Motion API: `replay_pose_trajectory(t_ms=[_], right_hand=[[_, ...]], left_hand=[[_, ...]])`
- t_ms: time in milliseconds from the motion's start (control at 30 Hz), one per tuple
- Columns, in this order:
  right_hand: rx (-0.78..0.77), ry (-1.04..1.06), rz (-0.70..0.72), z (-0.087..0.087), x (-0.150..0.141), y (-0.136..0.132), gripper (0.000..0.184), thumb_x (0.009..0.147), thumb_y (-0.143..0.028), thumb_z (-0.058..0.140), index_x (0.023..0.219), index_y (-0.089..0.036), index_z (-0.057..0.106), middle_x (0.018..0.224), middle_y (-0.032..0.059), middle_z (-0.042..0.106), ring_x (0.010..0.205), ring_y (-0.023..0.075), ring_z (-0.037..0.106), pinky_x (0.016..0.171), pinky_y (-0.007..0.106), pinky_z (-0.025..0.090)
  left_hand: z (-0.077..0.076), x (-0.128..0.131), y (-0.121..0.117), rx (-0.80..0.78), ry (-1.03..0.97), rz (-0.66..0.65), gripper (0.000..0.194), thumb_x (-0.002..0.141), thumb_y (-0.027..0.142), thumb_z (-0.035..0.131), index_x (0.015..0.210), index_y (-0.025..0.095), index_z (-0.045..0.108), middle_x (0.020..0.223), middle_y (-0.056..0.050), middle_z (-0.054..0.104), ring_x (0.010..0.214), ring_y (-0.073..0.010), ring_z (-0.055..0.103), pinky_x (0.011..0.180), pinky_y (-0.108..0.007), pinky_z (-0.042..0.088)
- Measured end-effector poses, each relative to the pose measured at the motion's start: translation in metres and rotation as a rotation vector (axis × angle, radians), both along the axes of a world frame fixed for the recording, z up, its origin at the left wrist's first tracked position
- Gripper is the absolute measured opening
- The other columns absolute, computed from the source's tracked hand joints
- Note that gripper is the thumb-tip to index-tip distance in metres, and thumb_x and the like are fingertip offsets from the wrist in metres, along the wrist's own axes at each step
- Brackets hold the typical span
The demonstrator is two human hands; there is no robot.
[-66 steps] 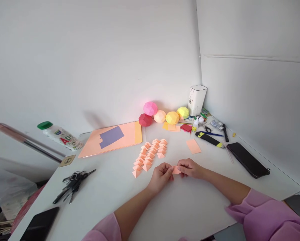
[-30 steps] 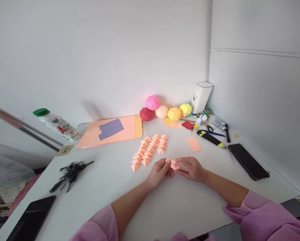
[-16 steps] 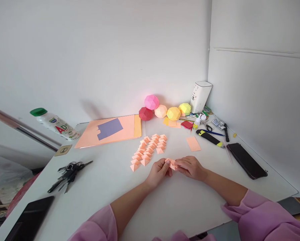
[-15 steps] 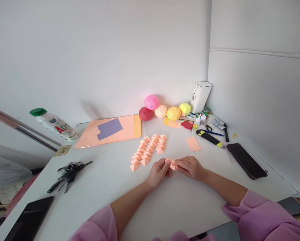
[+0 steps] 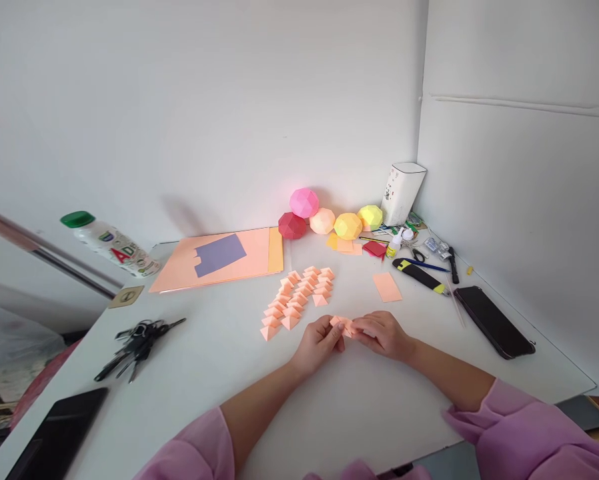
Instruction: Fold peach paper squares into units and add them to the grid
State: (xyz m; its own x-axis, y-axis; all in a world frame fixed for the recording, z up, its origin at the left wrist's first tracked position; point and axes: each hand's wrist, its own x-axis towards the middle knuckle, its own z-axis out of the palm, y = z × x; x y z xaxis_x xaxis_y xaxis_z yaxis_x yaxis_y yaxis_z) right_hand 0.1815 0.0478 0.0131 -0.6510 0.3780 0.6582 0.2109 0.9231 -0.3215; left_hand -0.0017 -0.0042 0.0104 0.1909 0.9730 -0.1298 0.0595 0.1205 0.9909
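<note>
A small folded peach paper piece (image 5: 343, 325) is pinched between both my hands, just above the white table (image 5: 219, 373). My left hand (image 5: 319, 343) grips its left side with closed fingers. My right hand (image 5: 382, 333) holds its right side, fingers curled. Just beyond my left hand lie several folded peach paper units (image 5: 299, 300) in rows. A flat peach paper slip (image 5: 387, 287) lies beyond my right hand.
Paper balls (image 5: 329, 220) in pink, red, peach and yellow sit at the back by a white box (image 5: 402, 193). Peach sheets (image 5: 219, 263), a bottle (image 5: 112, 243), keys (image 5: 134, 340), a tablet (image 5: 54, 440) are left. A cutter (image 5: 419, 275), glue (image 5: 393, 245), phone (image 5: 494, 321) are right.
Both hands stay together on the peach piece with only small finger shifts. The piece was turned and folded a little since the earliest frame. The camera view shifted slightly.
</note>
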Motion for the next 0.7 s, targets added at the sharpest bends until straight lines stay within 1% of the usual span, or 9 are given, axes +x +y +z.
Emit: replay_pose_trajectory(t_ms=[67,167,267,333,400,533,700], right_hand=[[0.001,-0.014,0.028,-0.001,0.0,0.0,0.011,0.09,-0.026,0.049,0.085,-0.018,0.054,0.061,0.0002,0.063,0.049,0.01,0.054,0.05,0.022,0.044],[0.037,-0.031,0.049,-0.005,0.001,0.002,0.011,0.088,-0.028,0.054,0.09,-0.017,0.054,0.069,0.0026,0.067,0.057,0.0116,0.059,0.054,0.023,0.047],[0.076,-0.034,0.051,-0.009,0.001,0.003,0.008,0.086,-0.019,0.056,0.094,-0.017,0.054,0.075,0.003,0.068,0.061,0.012,0.061,0.057,0.024,0.049],[0.094,-0.029,0.05,-0.01,0.0,0.003,0.01,0.086,-0.014,0.055,0.095,-0.017,0.055,0.076,0.0026,0.069,0.061,0.0114,0.061,0.056,0.023,0.049],[0.111,-0.023,0.047,-0.009,0.0,0.002,0.012,0.086,-0.011,0.053,0.095,-0.017,0.056,0.078,0.0027,0.069,0.061,0.011,0.06,0.056,0.023,0.049],[0.171,-0.014,0.026,-0.005,-0.001,0.0,0.013,0.087,-0.011,0.05,0.094,-0.018,0.058,0.077,0.0034,0.068,0.061,0.0114,0.06,0.055,0.023,0.048],[0.242,-0.013,-0.003,0.001,0.0,-0.004,0.014,0.087,-0.012,0.049,0.091,-0.019,0.06,0.079,0.0045,0.066,0.065,0.0111,0.06,0.055,0.022,0.047]], left_hand=[[0.0,0.0,0.0,-0.015,-0.031,-0.001,0.036,0.082,0.053,0.048,0.071,0.018,0.049,0.054,0.002,0.059,0.053,-0.0121,0.052,0.057,-0.025,0.042],[0.003,0.0,0.001,-0.024,-0.046,0.005,0.037,0.082,0.054,0.048,0.071,0.019,0.048,0.052,0.001,0.06,0.051,-0.0119,0.052,0.057,-0.025,0.042],[0.006,-0.001,0.002,-0.019,-0.029,0.006,0.039,0.082,0.055,0.046,0.071,0.018,0.05,0.052,0.001,0.061,0.051,-0.0118,0.052,0.056,-0.024,0.04],[0.007,-0.001,0.002,-0.022,-0.021,-0.005,0.041,0.083,0.056,0.045,0.071,0.018,0.052,0.052,0.001,0.061,0.051,-0.0119,0.052,0.056,-0.024,0.04],[0.007,-0.002,0.002,-0.022,-0.024,-0.027,0.042,0.083,0.056,0.044,0.07,0.017,0.052,0.052,0.0,0.061,0.053,-0.0121,0.052,0.057,-0.024,0.041],[0.006,-0.001,0.001,-0.025,-0.015,-0.061,0.04,0.082,0.055,0.046,0.068,0.018,0.051,0.049,0.001,0.058,0.051,-0.0118,0.052,0.056,-0.024,0.041],[0.005,0.0,0.0,-0.027,0.008,-0.04,0.041,0.08,0.055,0.051,0.06,0.019,0.044,0.043,0.004,0.052,0.048,-0.012,0.052,0.052,-0.024,0.039]])
